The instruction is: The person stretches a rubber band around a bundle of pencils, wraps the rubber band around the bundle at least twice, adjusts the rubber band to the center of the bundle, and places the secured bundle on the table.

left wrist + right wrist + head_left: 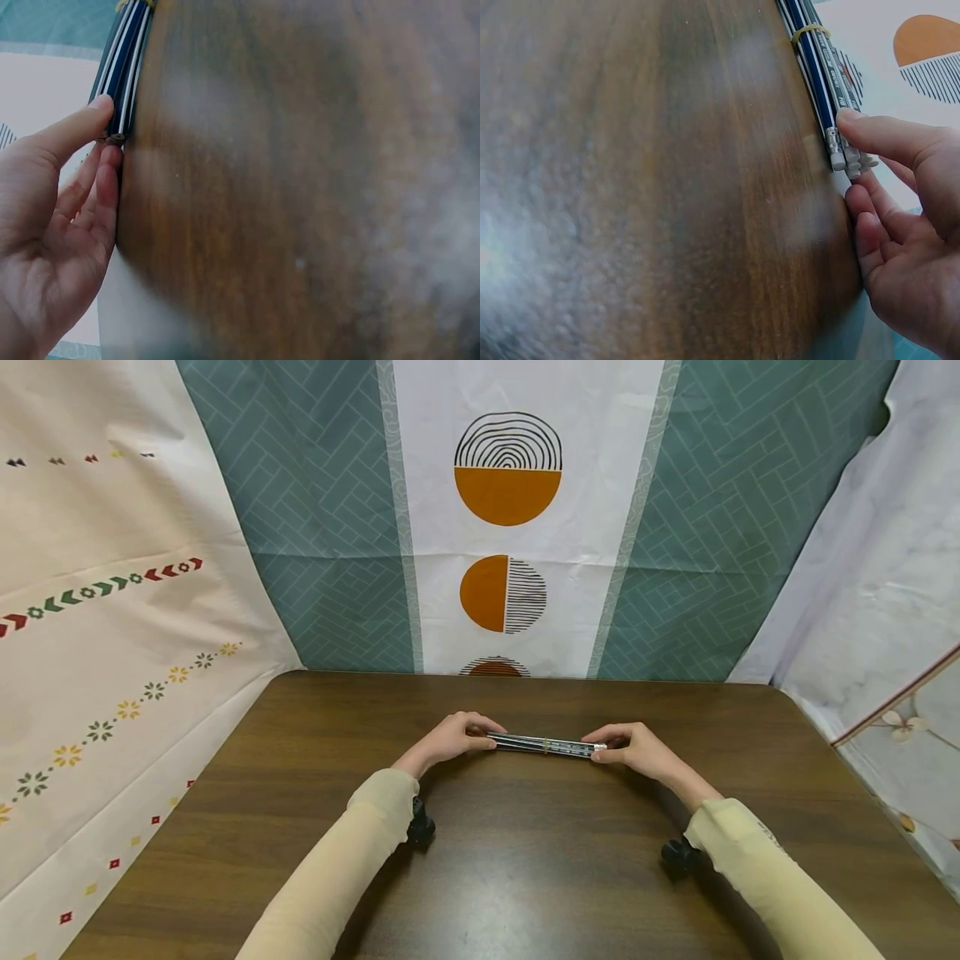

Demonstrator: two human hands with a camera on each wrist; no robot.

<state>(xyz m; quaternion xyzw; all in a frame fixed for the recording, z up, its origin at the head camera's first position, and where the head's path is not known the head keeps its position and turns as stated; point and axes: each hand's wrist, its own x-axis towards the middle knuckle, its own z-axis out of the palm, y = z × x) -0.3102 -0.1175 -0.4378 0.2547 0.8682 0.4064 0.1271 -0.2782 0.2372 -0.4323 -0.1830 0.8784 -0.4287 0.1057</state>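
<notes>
A bundle of pencils (525, 742) lies crosswise between my two hands near the table's far side, dark with pale stripes. Around its middle runs a yellowish rubber band (810, 31). With thumb and fingers my left hand (452, 737) pinches the left end, where the left wrist view shows flat, eraserless pencil ends (116, 138). My right hand (636, 750) pinches the opposite end, beside the metal ferrules and white erasers (847, 165). Fingers partly cover the bundle at both ends. Whether it touches the tabletop I cannot tell.
The brown wooden table (510, 860) spreads beneath both arms. Behind it hangs a patterned curtain (630, 527) in green and white. Light printed cloths drape along the left (112, 610) and right (885, 568) sides. A dark wrist camera (421, 823) sits under the left sleeve.
</notes>
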